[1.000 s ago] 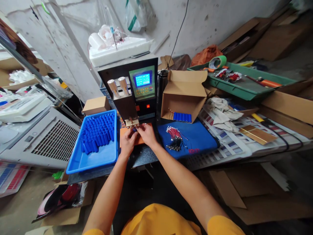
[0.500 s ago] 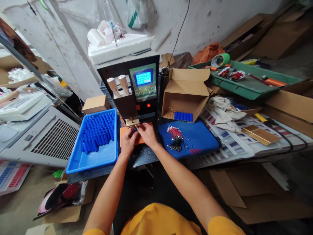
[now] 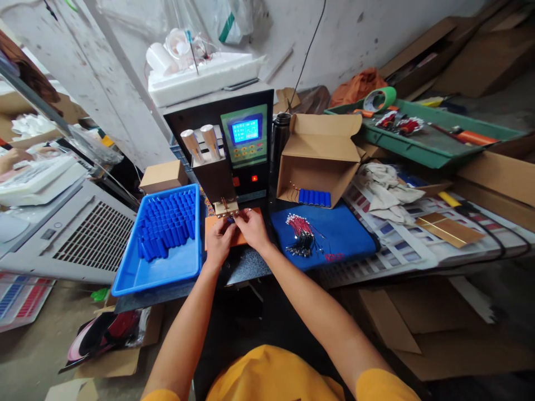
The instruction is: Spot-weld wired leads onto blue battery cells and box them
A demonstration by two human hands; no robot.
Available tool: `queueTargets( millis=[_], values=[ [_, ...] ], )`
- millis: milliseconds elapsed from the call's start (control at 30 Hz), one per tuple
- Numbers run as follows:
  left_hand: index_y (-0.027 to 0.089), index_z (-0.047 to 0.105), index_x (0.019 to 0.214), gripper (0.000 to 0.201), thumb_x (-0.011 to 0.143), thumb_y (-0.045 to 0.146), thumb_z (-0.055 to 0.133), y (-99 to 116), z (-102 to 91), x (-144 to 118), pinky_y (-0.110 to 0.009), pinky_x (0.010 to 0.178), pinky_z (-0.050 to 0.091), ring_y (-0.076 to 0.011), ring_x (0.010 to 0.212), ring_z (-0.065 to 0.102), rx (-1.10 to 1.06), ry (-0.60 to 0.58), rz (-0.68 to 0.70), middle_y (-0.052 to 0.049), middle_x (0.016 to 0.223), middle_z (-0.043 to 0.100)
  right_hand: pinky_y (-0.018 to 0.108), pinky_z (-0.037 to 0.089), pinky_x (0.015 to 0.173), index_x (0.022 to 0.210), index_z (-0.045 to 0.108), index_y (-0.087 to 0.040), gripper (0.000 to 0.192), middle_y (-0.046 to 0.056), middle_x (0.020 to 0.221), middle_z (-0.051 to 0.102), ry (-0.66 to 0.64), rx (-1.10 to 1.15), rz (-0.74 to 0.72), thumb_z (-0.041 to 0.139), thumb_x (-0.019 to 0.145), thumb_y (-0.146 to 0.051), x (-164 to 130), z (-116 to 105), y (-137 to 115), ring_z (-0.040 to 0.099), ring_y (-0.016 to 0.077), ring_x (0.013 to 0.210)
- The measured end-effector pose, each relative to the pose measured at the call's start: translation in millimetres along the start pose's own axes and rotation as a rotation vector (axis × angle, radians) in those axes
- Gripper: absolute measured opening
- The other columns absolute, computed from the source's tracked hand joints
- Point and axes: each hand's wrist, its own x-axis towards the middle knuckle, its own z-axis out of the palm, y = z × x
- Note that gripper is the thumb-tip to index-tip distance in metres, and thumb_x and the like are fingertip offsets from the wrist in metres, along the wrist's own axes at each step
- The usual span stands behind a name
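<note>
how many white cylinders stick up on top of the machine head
2: white cylinders side by side on the welder head, left one, right one, above both hands. None looks hidden.

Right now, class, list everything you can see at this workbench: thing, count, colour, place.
blue tray: one, blue, left of the hands.
blue cells: many, blue, in the tray.
welding machine: one, black, behind the hands.
cardboard box: one, brown, open, right of the machine.
red wires: one bundle, on the blue mat.
green tray: one, far right.
left hand: at the machine's tip, pinching a small blue piece.
right hand: beside it, on the same piece.
</note>
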Motion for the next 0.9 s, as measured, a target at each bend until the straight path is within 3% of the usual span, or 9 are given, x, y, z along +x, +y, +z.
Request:
queueTargets(
  millis=[633, 900],
  values=[
    [0.016, 0.073, 0.107, 0.034, 0.081, 0.037, 0.068, 1.4, -0.8, -0.2, -0.032, 0.090, 0.054, -0.0207, 0.095, 0.069, -0.008, -0.013, -0.005, -0.007, 0.101, 0.075, 0.029, 0.052, 0.076, 0.085, 0.065, -0.020, 0.010, 0.005, 0.088, 0.072, -0.064, 0.090, -0.026, 0.063, 0.086, -0.030, -4.3, -8.5, -3.3, 0.068, 0.0205, 0.083],
    [0.014, 0.073, 0.091, 0.028, 0.076, 0.037, 0.071, 1.3, -1.3, 1.9, -0.029, 0.079, 0.054, -0.0185, 0.081, 0.067, -0.020, 0.024, -0.033, -0.004, 0.083, 0.073, 0.025, 0.042, 0.064, 0.067, 0.060, -0.020, 0.016, -0.002, 0.064, 0.063, -0.124, -0.130, -0.067, 0.063, 0.079, -0.030, -17.8, -24.5, -8.5, 0.058, 0.0150, 0.063]
  ],
)
